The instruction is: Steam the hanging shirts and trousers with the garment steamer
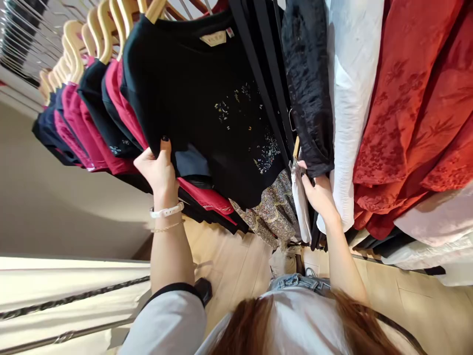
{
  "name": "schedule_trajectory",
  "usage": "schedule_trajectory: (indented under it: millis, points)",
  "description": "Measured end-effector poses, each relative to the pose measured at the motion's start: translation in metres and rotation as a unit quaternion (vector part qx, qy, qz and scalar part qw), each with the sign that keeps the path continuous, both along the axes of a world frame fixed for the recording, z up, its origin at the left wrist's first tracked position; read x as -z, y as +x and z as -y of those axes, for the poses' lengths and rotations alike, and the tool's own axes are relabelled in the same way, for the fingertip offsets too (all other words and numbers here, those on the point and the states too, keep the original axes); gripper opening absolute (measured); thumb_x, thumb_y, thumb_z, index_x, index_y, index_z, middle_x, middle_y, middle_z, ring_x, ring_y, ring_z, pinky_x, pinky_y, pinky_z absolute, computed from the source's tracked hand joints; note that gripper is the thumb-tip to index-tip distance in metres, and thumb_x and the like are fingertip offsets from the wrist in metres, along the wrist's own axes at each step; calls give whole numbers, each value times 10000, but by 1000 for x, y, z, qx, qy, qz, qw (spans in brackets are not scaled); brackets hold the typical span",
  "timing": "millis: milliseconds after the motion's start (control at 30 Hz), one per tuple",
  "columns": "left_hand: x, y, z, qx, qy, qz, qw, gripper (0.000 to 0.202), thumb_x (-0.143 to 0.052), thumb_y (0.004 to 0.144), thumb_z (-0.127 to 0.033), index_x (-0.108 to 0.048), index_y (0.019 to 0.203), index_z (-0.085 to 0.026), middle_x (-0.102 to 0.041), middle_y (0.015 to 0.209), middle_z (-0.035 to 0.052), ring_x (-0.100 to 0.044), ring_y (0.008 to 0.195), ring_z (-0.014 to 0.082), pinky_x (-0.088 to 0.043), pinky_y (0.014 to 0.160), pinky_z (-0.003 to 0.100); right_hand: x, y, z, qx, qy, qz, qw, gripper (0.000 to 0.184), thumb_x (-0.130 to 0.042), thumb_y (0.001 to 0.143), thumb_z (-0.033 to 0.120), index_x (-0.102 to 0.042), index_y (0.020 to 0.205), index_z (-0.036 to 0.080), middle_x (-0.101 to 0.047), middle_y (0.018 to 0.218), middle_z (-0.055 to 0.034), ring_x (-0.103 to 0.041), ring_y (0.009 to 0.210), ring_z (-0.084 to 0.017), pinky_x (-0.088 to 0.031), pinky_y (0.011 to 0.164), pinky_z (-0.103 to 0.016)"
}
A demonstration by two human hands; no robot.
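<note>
A black long-sleeved top (192, 88) with small floral specks on its front hangs from a wooden hanger (155, 10). My left hand (158, 170) is closed on its sleeve edge, the thumb in front and the other fingers hidden behind the cloth. My right hand (320, 195) is at the hem of a shiny dark sleeve (308, 88), partly covered by it. Its thumb and a fingertip come close together beside a white garment (301, 204) on a clip hanger (296, 150). What the right fingers hold is hidden.
Dark and pink tops (88, 118) hang in a row at left. A white garment (347, 113) and red patterned garments (410, 108) hang at right. A floral garment (277, 207) hangs lower, above the wooden floor (232, 266). At lower left is a dark braided cord (74, 297).
</note>
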State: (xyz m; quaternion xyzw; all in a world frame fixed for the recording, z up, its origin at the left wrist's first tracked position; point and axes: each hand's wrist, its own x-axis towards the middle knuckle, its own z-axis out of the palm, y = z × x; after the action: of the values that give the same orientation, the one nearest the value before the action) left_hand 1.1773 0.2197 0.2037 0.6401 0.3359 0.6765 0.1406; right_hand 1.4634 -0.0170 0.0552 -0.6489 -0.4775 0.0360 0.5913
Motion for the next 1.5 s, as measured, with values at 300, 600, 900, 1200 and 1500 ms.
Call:
schedule_trajectory:
  millis: [300,600,900,1200,1500]
  points:
    - [17,8,25,-93,90,-28,991,483,-637,808,-343,-242,580,-184,-180,602,-47,-162,613,100,-126,607,274,42,-38,-8,94,48,-3,994,345,-440,966,276,-640,1226,169,-709,1203,-138,-663,1162,-255,-518,1063,-454]
    - [37,24,44,-42,86,27,995,376,-681,720,-291,-331,614,-202,-286,632,-46,-255,643,109,-219,635,260,33,-36,3,161,36,14,986,371,-457,960,319,-613,1270,188,-650,1302,-137,-575,1296,-256,-450,1142,-482]
    - [66,28,56,70,20,98,993,584,-866,681,-546,-392,682,-204,-347,685,-37,-324,640,107,-345,611,245,49,-36,0,179,72,-24,981,421,-512,957,338,-579,1329,152,-642,1308,-179,-587,1278,-297,-456,1109,-553]
    - [94,63,109,357,-134,-41,924,352,-666,870,-552,-657,947,-208,-671,921,50,-648,834,184,-564,730,305,5,-119,16,-78,309,80,944,415,-479,887,13,-676,1157,258,-682,1107,-39,-688,1035,-183,-594,914,-376]
    - [75,43,134,320,-45,-179,929,202,-587,892,-397,-765,988,-398,-729,719,46,-719,640,272,-593,626,483,-125,-70,-55,-96,209,189,955,591,-471,943,252,-376,1526,226,-272,1662,-125,-249,1556,-271,-274,1254,-559]
